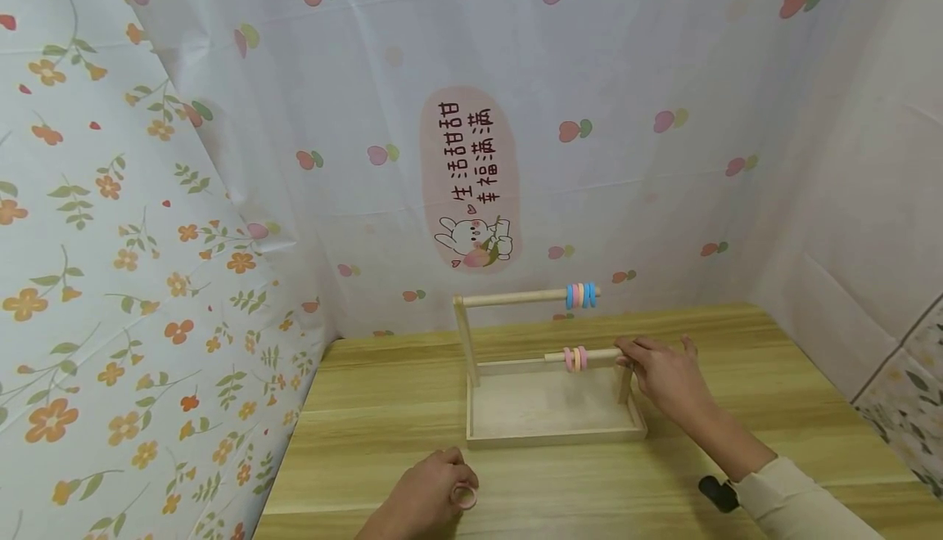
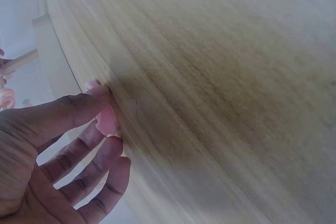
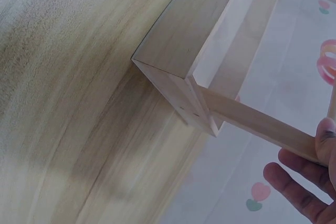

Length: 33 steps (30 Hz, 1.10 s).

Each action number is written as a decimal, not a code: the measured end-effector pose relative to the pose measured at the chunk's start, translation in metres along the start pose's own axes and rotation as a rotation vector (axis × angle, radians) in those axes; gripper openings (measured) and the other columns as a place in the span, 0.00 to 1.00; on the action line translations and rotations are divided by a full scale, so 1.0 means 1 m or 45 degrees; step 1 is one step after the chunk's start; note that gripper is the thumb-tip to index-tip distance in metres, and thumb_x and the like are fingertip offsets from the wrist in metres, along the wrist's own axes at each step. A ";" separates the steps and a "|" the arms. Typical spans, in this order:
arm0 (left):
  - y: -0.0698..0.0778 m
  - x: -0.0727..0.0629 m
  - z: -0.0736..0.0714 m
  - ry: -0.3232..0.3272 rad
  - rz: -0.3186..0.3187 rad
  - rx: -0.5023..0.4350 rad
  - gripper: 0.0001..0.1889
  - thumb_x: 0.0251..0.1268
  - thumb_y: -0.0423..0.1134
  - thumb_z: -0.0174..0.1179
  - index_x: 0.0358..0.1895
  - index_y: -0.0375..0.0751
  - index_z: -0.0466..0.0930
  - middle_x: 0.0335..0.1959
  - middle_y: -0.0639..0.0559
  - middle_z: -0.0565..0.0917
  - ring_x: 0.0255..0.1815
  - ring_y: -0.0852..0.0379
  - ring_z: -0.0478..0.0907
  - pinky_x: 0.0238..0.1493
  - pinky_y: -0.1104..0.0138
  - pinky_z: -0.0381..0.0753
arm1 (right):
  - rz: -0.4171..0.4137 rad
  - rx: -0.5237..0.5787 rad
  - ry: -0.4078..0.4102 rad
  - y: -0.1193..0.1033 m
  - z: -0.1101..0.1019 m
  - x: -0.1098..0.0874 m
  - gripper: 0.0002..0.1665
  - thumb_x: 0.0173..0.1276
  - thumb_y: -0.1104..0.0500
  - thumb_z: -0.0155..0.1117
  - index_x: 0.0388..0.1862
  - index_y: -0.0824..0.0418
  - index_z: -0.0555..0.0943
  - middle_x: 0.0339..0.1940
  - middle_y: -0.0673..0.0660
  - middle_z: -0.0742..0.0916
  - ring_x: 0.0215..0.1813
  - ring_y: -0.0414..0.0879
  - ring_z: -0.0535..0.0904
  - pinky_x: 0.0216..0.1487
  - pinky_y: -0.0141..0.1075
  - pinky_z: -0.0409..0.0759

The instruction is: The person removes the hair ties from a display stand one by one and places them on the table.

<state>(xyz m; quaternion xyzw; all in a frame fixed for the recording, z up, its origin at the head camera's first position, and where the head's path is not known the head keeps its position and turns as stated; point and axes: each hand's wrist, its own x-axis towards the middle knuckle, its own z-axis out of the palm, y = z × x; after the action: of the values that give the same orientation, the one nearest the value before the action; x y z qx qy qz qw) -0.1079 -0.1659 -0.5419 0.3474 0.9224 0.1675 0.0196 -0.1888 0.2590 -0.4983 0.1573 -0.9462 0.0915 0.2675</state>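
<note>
My left hand (image 1: pixel 427 487) pinches a small pink ring (image 1: pixel 465 496) between thumb and fingers, low over the table in front of a wooden rack (image 1: pixel 556 441). In the left wrist view the pink ring (image 2: pixel 106 120) is partly covered by the thumb. At the rack's right side, my right hand (image 1: pixel 670 376) grips the top of the short post (image 3: pixel 262 124), where the lower rod (image 1: pixel 606 353) joins it. Pink and yellow rings (image 1: pixel 576 359) hang on that lower rod. The upper rod (image 1: pixel 512 298) carries several blue, pink and yellow rings (image 1: pixel 581 295) near its free right end.
A black object (image 1: pixel 718 493) lies on the wood-grain table (image 1: pixel 368 409) beside the right sleeve. Behind the table hangs a patterned curtain (image 1: pixel 626 196), with a flowered one (image 1: pixel 147 294) on the left. The rack's tall post (image 1: pixel 466 342) rises at its left end.
</note>
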 end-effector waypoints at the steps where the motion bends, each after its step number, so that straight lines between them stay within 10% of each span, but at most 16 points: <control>1: 0.001 0.000 -0.001 -0.003 -0.004 0.004 0.08 0.66 0.32 0.76 0.42 0.51 0.96 0.39 0.63 0.86 0.40 0.71 0.80 0.58 0.59 0.91 | 0.002 0.003 -0.002 0.000 0.000 0.000 0.16 0.73 0.58 0.78 0.58 0.56 0.93 0.44 0.57 0.95 0.40 0.59 0.94 0.61 0.87 0.73; 6: 0.004 -0.002 -0.005 -0.047 -0.061 -0.007 0.10 0.63 0.38 0.80 0.46 0.53 0.95 0.42 0.64 0.85 0.43 0.70 0.81 0.67 0.46 0.88 | 0.009 0.010 -0.020 -0.001 -0.001 0.000 0.16 0.74 0.58 0.76 0.58 0.56 0.92 0.45 0.57 0.95 0.41 0.59 0.94 0.62 0.87 0.72; 14: 0.006 -0.001 -0.009 -0.093 -0.130 -0.045 0.14 0.68 0.55 0.77 0.49 0.53 0.92 0.44 0.63 0.83 0.42 0.70 0.75 0.42 0.69 0.84 | 0.008 -0.003 -0.025 -0.001 -0.001 -0.001 0.15 0.74 0.59 0.76 0.58 0.57 0.92 0.45 0.58 0.95 0.41 0.60 0.94 0.61 0.87 0.73; 23: 0.004 0.015 -0.015 0.000 -0.113 -0.002 0.20 0.74 0.59 0.72 0.54 0.49 0.92 0.48 0.56 0.90 0.43 0.64 0.85 0.43 0.66 0.88 | 0.007 -0.017 -0.038 -0.002 -0.005 -0.001 0.16 0.75 0.59 0.76 0.60 0.57 0.92 0.47 0.59 0.95 0.43 0.61 0.94 0.61 0.86 0.74; 33: 0.013 0.035 -0.030 -0.022 -0.210 -0.240 0.23 0.80 0.61 0.66 0.62 0.50 0.90 0.55 0.53 0.92 0.51 0.56 0.90 0.47 0.64 0.89 | 0.008 -0.023 -0.063 -0.001 -0.004 0.000 0.16 0.76 0.59 0.75 0.60 0.56 0.92 0.46 0.57 0.95 0.43 0.60 0.94 0.62 0.86 0.74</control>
<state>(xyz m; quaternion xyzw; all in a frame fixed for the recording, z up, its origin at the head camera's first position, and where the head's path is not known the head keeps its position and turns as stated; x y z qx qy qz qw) -0.1307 -0.1426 -0.5069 0.2684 0.9278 0.2484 0.0740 -0.1870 0.2591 -0.4948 0.1542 -0.9538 0.0798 0.2451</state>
